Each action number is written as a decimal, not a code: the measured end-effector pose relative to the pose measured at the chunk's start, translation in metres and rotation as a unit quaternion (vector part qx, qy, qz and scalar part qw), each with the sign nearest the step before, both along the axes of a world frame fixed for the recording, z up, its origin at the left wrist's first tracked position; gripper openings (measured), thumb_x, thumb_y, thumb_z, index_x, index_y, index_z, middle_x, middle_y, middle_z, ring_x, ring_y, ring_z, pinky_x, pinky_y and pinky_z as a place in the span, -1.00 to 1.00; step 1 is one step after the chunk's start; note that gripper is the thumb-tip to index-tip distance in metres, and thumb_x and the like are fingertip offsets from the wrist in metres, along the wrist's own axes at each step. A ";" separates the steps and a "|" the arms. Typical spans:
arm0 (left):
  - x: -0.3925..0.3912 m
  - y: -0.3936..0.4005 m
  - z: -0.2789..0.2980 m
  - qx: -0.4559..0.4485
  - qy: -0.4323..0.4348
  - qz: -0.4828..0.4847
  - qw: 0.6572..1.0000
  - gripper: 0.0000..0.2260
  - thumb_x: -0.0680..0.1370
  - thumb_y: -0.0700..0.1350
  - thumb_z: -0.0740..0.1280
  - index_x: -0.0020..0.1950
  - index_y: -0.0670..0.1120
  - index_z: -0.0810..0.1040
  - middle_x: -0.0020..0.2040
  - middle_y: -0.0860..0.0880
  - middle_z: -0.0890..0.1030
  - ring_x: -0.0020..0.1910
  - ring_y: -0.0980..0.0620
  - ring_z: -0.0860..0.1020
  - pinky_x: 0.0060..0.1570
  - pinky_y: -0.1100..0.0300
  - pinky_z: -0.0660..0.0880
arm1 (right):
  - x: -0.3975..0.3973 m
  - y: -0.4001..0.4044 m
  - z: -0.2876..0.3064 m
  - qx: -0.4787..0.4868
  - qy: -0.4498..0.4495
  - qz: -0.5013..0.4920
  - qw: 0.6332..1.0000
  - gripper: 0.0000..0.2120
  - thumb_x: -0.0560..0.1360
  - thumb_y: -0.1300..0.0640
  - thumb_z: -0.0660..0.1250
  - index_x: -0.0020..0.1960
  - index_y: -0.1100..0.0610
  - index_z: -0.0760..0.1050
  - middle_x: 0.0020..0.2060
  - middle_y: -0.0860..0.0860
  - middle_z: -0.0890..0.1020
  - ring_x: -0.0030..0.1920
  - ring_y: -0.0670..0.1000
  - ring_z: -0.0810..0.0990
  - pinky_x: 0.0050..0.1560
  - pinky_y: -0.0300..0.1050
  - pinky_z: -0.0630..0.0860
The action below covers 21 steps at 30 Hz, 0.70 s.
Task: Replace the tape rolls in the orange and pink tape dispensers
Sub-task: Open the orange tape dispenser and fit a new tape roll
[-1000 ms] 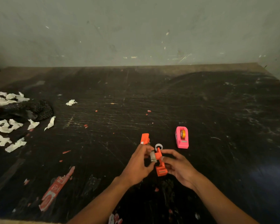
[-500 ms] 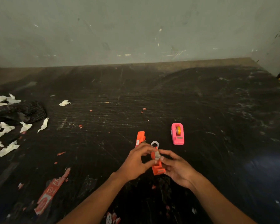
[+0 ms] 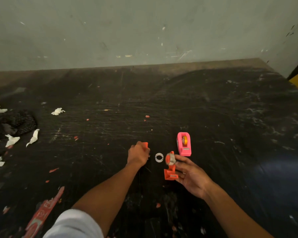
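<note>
My right hand (image 3: 190, 176) has its fingers (image 3: 180, 158) grasping the orange dispenser (image 3: 169, 174), which I hold tilted just above the counter (image 3: 213, 117); a tape roll (image 3: 170, 158) sits at its upper end, against my fingertips. My left hand (image 3: 138, 154) is down on the counter with its fingers curled over an orange piece (image 3: 145, 144), of which only a corner shows past my knuckles; I cannot tell whether I am gripping it or only covering it. Between my two hands a white ring (image 3: 159, 157) lies flat on the counter, clear of both. Just beyond my right hand stands the pink dispenser (image 3: 184, 144), upright, with a yellowish roll (image 3: 184, 140) seated in it, apart from the orange one. Further out to the left, white paper scraps (image 3: 33, 137) lie scattered around a dark cloth (image 3: 14, 121), and a red label strip (image 3: 41, 213) lies near my left sleeve (image 3: 74, 224).
</note>
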<state>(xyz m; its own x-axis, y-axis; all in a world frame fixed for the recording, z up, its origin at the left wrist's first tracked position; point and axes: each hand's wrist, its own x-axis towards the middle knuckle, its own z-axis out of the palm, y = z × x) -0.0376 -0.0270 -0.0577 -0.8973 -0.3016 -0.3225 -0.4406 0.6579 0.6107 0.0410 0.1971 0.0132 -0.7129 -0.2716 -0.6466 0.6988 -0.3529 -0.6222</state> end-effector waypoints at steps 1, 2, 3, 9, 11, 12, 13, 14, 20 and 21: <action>-0.004 0.000 -0.001 -0.019 -0.012 -0.001 1.000 -0.71 0.51 0.04 0.38 0.19 0.00 0.48 0.13 -0.13 0.58 0.02 -0.10 0.63 0.01 -0.08 0.64 | -0.001 0.001 0.000 -0.001 0.001 -0.003 1.000 -0.68 0.52 0.31 0.36 0.25 0.10 0.59 0.09 0.16 0.73 0.13 0.15 0.66 0.10 0.08 0.56; -0.006 0.001 0.002 -0.038 -0.023 -0.004 0.999 -0.69 0.50 0.02 0.41 0.20 -0.01 0.47 0.12 -0.13 0.59 0.02 -0.11 0.63 0.00 -0.08 0.65 | -0.003 0.002 0.000 -0.002 0.001 -0.006 1.000 -0.67 0.52 0.30 0.36 0.25 0.10 0.59 0.10 0.16 0.73 0.14 0.15 0.66 0.10 0.08 0.56; -0.007 0.002 0.005 -0.048 -0.030 -0.005 0.998 -0.66 0.49 -0.02 0.43 0.21 -0.03 0.46 0.12 -0.14 0.59 0.02 -0.11 0.63 0.00 -0.07 0.65 | -0.004 0.002 0.000 -0.002 0.002 -0.009 1.000 -0.67 0.52 0.31 0.36 0.26 0.10 0.59 0.11 0.16 0.73 0.14 0.15 0.67 0.09 0.08 0.57; 0.017 0.013 0.050 0.281 0.010 0.130 0.951 -0.63 0.50 -0.18 0.45 0.23 -0.01 0.40 0.15 -0.13 0.58 -0.07 -0.04 0.65 -0.28 0.17 0.65 | -0.010 0.000 -0.001 -0.013 0.016 -0.026 0.999 -0.66 0.56 0.32 0.31 0.30 0.10 0.55 0.13 0.15 0.72 0.17 0.17 0.68 0.07 0.08 0.60; 0.036 0.015 0.070 0.411 -0.016 0.131 0.902 -0.53 0.49 -0.21 0.46 0.30 0.08 0.38 0.16 -0.15 0.62 0.06 -0.10 0.64 -0.02 -0.03 0.65 | -0.009 -0.006 -0.001 -0.014 0.022 -0.032 0.999 -0.65 0.57 0.32 0.30 0.32 0.10 0.54 0.12 0.15 0.73 0.14 0.16 0.70 0.04 0.07 0.61; 0.045 0.015 0.077 0.449 -0.028 0.111 0.886 -0.52 0.49 -0.22 0.45 0.31 0.10 0.38 0.16 -0.14 0.63 0.09 -0.10 0.63 0.02 -0.03 0.62 | -0.008 -0.009 -0.001 -0.016 0.025 -0.032 0.999 -0.64 0.56 0.32 0.31 0.32 0.10 0.54 0.11 0.16 0.73 0.12 0.16 0.71 0.04 0.08 0.61; 0.053 0.014 0.083 0.469 -0.035 0.092 0.878 -0.54 0.50 -0.22 0.45 0.32 0.09 0.42 0.15 -0.13 0.64 0.10 -0.10 0.63 0.02 -0.01 0.60 | -0.007 -0.012 0.000 -0.018 0.028 -0.030 0.999 -0.64 0.56 0.32 0.31 0.32 0.11 0.53 0.11 0.17 0.73 0.12 0.17 0.71 0.06 0.09 0.61; 0.060 0.013 0.087 0.475 -0.040 0.073 0.876 -0.56 0.50 -0.22 0.44 0.33 0.07 0.45 0.15 -0.12 0.65 0.11 -0.09 0.63 0.02 0.01 0.58 | -0.005 -0.016 0.002 -0.020 0.031 -0.025 0.999 -0.64 0.55 0.32 0.32 0.32 0.12 0.53 0.11 0.18 0.73 0.12 0.18 0.70 0.10 0.11 0.61; 0.080 0.002 0.091 0.482 -0.057 0.040 0.874 -0.56 0.49 -0.19 0.46 0.33 0.07 0.49 0.18 -0.15 0.66 0.12 -0.09 0.66 0.04 0.03 0.57 | 0.003 -0.034 0.013 -0.021 0.046 0.009 0.999 -0.65 0.53 0.30 0.34 0.31 0.13 0.54 0.10 0.23 0.72 0.14 0.21 0.69 0.14 0.14 0.60; 0.082 0.000 0.091 0.482 -0.056 0.039 0.874 -0.56 0.48 -0.18 0.47 0.32 0.07 0.50 0.18 -0.15 0.66 0.13 -0.09 0.66 0.05 0.02 0.57 | 0.004 -0.035 0.014 -0.021 0.047 0.011 0.999 -0.65 0.53 0.30 0.34 0.31 0.13 0.54 0.10 0.23 0.72 0.15 0.21 0.69 0.14 0.14 0.60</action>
